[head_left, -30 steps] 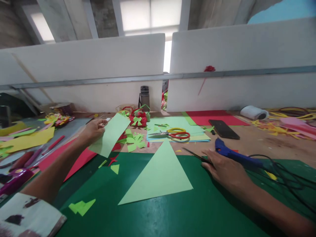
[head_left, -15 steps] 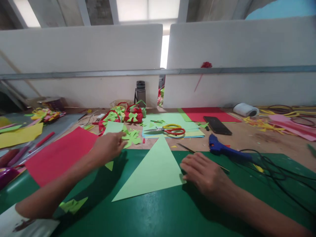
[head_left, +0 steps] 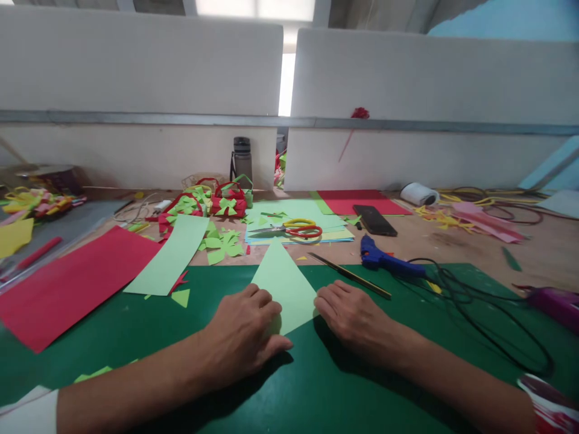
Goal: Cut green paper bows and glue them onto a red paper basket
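Left grip (head_left: pixel 248 331): fingers over the green paper (head_left: pixel 288 288), thumb spread; I can't tell if they pinch.
Right grip (head_left: pixel 355 319): fingers curled at its right corner; pinch hidden, can't tell.
Paper: on my side of the scissors (head_left: pixel 286 229), between my hands.
Pointed end: toward the scissors.
Nearer hand: neither; both touch it.

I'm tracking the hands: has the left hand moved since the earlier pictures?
Yes. Against the dark bottle, the left hand has moved right and nearer the person, and is now at the pale green paper triangle.
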### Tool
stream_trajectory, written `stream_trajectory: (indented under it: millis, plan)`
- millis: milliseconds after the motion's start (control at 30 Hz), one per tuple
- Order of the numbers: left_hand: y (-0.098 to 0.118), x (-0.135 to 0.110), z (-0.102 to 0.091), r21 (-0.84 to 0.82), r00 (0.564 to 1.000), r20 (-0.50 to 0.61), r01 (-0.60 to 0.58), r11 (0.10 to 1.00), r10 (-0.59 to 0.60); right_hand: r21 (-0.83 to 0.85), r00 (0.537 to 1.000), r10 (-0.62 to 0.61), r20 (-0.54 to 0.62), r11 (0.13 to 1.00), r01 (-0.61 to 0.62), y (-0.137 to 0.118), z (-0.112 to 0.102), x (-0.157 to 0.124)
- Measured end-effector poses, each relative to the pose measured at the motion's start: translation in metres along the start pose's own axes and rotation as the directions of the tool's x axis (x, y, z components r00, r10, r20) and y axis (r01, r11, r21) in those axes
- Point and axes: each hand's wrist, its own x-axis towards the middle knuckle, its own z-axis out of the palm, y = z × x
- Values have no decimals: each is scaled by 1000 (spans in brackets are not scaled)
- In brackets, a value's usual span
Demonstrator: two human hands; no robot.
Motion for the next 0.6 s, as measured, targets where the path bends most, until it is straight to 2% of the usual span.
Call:
stream_trajectory:
  millis: [167,267,333,467,600]
  plan:
    - [10,5,5,108,1000,-3,-5,994,6,12,982,183,-47,983,-182,10,1,-3]
    - [7,3,8,127,999,13,-36,991,34,14,970,244,-19,970,-244,22,-4,-10]
    - [5,2,9,134,998,30,-51,990,47,21,974,223,37,974,-224,27,-8,-13]
    - [2,1,7,141,997,63,-57,988,48,47,979,105,175,992,-115,23,-18,-13]
    - [2,2,9,148,997,43,-65,987,59,23,970,47,240,998,-55,14,-23,-10]
